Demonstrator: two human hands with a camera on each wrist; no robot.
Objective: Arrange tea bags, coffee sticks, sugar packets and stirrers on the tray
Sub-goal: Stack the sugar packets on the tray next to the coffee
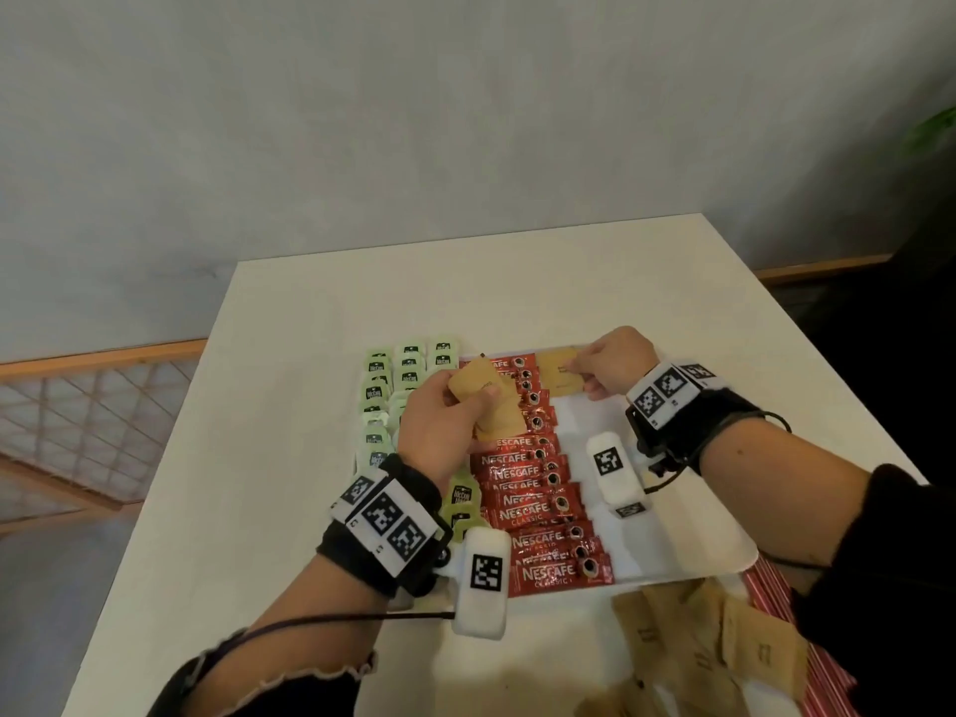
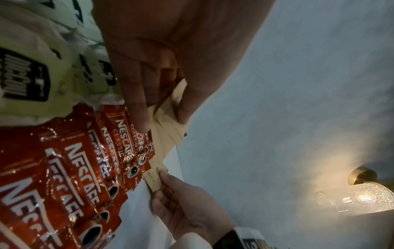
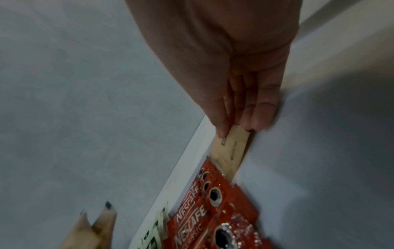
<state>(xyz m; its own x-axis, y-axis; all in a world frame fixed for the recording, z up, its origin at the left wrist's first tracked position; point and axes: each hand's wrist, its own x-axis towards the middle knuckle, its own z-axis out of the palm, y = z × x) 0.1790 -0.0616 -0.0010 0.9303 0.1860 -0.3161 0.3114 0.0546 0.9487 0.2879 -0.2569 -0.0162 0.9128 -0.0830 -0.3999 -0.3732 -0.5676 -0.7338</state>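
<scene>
A white tray [image 1: 693,540] holds rows of pale green tea bags [image 1: 380,390] on its left and a column of red coffee sticks [image 1: 533,504] down its middle. My left hand [image 1: 445,421] hovers over the tray's far part and grips a stack of brown sugar packets [image 1: 478,385], seen fanned in the left wrist view as sugar packets [image 2: 168,128]. My right hand [image 1: 613,367] pinches one brown sugar packet [image 1: 558,377] at the tray's far edge, just right of the coffee sticks; this sugar packet [image 3: 231,148] lies flat under thumb and fingers [image 3: 262,114].
More brown sugar packets [image 1: 714,644] lie loose on the table [image 1: 258,458] near the front edge. Red-striped stirrers [image 1: 776,597] lie at the front right, partly under my right sleeve. The tray's right half [image 1: 595,421] is bare white. A lamp [image 2: 362,197] shows in the left wrist view.
</scene>
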